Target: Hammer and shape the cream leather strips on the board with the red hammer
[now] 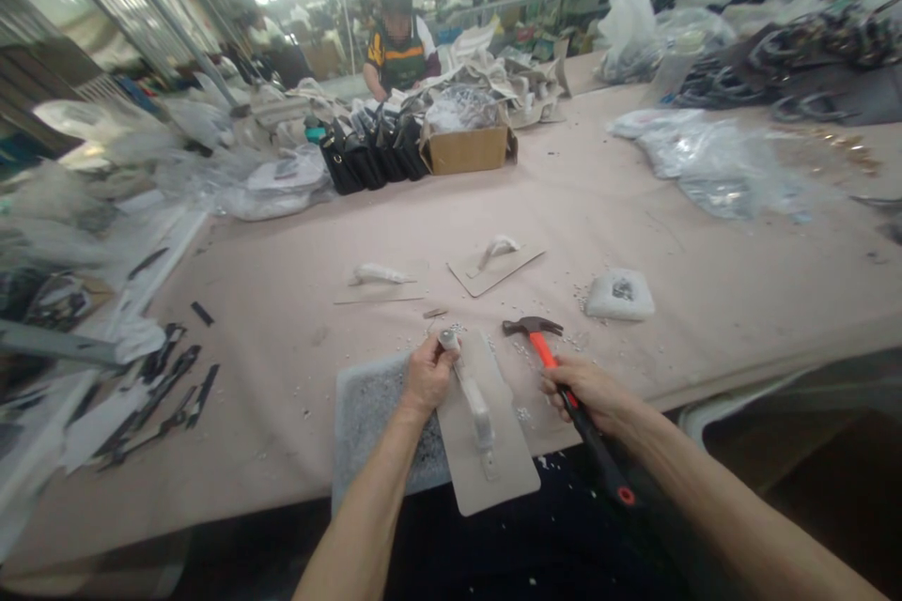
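Fingers of the left hand (427, 377) pinch a round piece (448, 339) at the far end of the near panel (507, 465); the panel's long axis and handle (479, 413) run from there toward the body. Closed around the hammer (541, 347), the right hand (588, 390) sits farther off, right of the near panel. Counted: three panels, two (381, 295) (518, 265) beyond the near panel; one hammer; one grey slab (370, 404) on its left.

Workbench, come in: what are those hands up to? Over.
Right hand: gripping claw hammer. Left hand: pinching round-topped piece by handle of flat panel. Loose bits scattered nearby on table.
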The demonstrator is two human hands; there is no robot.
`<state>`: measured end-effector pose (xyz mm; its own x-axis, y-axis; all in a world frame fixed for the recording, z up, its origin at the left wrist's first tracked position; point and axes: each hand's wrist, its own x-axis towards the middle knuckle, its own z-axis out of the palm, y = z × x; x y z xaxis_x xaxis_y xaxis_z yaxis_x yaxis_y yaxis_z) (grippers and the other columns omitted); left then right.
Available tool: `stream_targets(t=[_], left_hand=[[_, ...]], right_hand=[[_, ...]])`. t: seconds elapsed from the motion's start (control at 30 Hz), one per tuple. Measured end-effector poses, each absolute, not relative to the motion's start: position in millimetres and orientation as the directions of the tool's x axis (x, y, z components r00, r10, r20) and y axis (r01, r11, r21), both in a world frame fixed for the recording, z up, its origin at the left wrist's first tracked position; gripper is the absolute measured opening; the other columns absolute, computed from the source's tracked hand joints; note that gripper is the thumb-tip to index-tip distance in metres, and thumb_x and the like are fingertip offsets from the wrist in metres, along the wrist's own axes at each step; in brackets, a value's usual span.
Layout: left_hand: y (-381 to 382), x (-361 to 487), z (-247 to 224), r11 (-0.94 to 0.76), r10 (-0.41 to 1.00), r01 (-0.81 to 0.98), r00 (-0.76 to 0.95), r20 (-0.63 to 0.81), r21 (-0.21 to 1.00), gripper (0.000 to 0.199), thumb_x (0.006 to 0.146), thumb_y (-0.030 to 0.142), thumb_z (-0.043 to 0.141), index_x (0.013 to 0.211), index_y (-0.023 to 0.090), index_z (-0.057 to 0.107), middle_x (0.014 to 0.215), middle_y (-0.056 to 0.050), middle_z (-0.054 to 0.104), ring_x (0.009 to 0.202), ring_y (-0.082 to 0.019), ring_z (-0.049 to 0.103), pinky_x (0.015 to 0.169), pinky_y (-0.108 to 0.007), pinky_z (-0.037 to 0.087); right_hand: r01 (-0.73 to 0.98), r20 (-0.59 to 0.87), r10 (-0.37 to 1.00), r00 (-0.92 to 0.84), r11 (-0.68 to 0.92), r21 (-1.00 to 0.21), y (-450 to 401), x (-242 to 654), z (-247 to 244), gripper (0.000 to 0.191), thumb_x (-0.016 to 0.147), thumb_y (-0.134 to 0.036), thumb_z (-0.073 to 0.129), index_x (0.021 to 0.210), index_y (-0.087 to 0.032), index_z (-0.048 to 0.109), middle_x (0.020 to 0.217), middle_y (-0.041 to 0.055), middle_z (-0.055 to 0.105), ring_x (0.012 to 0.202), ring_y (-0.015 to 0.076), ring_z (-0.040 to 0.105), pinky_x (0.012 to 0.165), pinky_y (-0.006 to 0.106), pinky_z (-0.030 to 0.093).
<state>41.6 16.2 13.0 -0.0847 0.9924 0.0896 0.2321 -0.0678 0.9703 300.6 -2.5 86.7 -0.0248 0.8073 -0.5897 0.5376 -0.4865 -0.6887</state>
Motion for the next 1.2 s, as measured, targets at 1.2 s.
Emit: stream_targets(t=[1.2], left_hand=[[9.6,49.0,8.4,-0.110,0.987,0.277,-0.081,0.137,0.954,0.020,0.078,0.029,0.067,0.096,0.024,0.074,0.078,0.002,0.069,0.073,-0.015,0.060,0.074,-0.027,0.048]], right_hand=[[0.963,-0.031,0.973,-0.229,0.221,-0.155,-8.0,296.3,85.6,0.034,0.104,-0.033,0.045,0.119,-0.011,0.065,0.117,0.0220,0.069,0.102,0.0338,0.068,0.086,0.046,0.054]])
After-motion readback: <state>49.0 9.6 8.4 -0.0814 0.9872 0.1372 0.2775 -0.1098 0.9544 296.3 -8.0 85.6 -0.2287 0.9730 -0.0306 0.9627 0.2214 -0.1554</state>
